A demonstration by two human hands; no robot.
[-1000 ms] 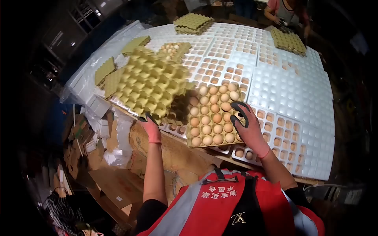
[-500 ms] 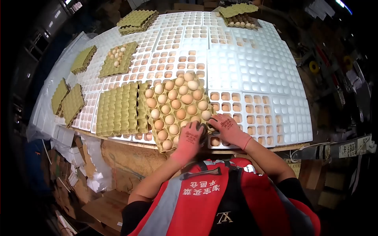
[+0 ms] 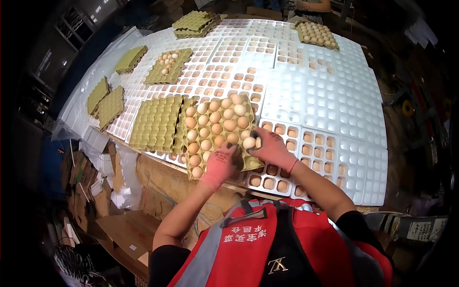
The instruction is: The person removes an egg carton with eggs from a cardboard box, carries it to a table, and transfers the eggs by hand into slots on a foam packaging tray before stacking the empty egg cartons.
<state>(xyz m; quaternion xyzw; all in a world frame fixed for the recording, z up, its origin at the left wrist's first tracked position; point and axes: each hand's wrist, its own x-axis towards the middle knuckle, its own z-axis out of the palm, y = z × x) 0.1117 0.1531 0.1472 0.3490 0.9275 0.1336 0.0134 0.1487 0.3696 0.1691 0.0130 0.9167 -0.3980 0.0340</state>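
A pulp egg tray (image 3: 253, 164) holds several rows of brown and pale eggs and lies tilted over white foam trays in front of me. My right hand (image 3: 273, 149), in a pink glove with dark fingertips, grips an egg (image 3: 249, 142) at the tray's right side. Beside it, my left hand (image 3: 221, 165) wears the same kind of glove. Its fingers are curled in over the tray's near part, and whatever they hold is hidden. Below my right hand, a foam tray (image 3: 262, 189) carries eggs in its square cells.
Empty pulp trays (image 3: 155, 124) are stacked left of the egg tray. Farther back lie a part-filled pulp tray (image 3: 168, 67) and a full one (image 3: 315, 34), near another person's arm (image 3: 315, 5). White foam covers (image 3: 311, 95) spread across the right. Cardboard (image 3: 129, 234) lies below the table's edge.
My right hand has moved from the foam tray's edge onto the pulp tray and now grips an egg. The far-right pulp tray now shows its eggs uncovered. The view has shifted.
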